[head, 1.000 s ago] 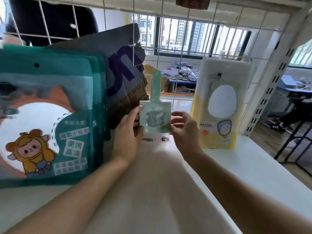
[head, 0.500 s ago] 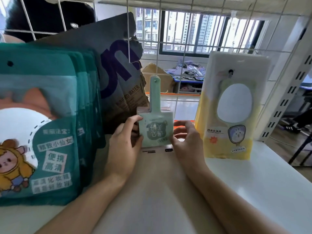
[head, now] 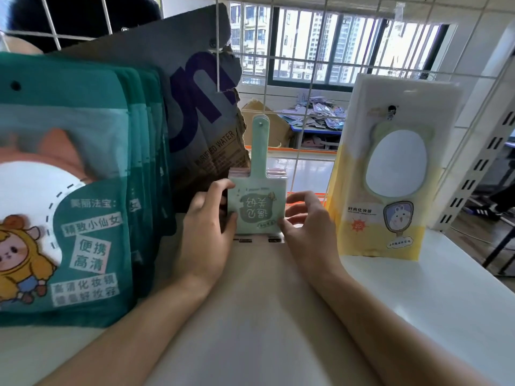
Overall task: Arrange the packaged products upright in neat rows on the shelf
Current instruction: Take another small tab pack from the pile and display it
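In the middle of the frame a small stack of mint-green paddle-shaped packs (head: 257, 207) stands on the white shelf (head: 434, 296), its narrow hanging tab pointing up and its printed face turned toward the camera with the lettering upside down. The left hand (head: 206, 235) grips the stack's left edge, thumb curled onto the front near the lower corner and fingers wrapped over the upper left corner. The right hand (head: 309, 229) holds the right edge, thumb tip at the lower right corner and fingers curled beside and behind the pack; so the stack sits squarely between the two hands, its base touching the shelf just ahead of the palms. Pink-edged packs show behind the front one. At the left of the frame a row of teal pouches (head: 67, 190) stands upright, close to the left hand. To the right, apart from the right hand, a yellow-and-white mirror pack (head: 390, 174) stands upright against the wire grid (head: 301, 112). A torn cardboard sheet (head: 195, 101) leans behind the teal pouches.
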A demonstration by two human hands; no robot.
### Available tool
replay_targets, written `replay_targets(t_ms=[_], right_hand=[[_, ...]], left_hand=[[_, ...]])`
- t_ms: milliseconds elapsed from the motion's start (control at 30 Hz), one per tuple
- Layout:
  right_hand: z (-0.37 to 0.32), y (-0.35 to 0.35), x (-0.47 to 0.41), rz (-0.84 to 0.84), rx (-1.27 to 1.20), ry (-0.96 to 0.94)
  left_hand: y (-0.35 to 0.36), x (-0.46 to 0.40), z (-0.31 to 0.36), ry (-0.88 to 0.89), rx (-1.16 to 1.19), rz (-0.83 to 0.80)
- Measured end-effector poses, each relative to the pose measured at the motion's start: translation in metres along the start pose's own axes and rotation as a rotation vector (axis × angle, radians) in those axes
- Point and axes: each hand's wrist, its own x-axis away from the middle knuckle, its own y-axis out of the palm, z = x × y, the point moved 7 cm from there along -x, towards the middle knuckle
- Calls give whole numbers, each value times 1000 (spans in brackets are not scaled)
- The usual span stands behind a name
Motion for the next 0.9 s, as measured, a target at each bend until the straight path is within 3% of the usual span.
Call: replay_targets(t_ms=[567,900], right_hand=[[0,2,1,-42,64,12],[-2,1,3,46,149,-61]], left_hand=[[0,0,-1,13,-18,1],[1,5,1,17,-112,-15]])
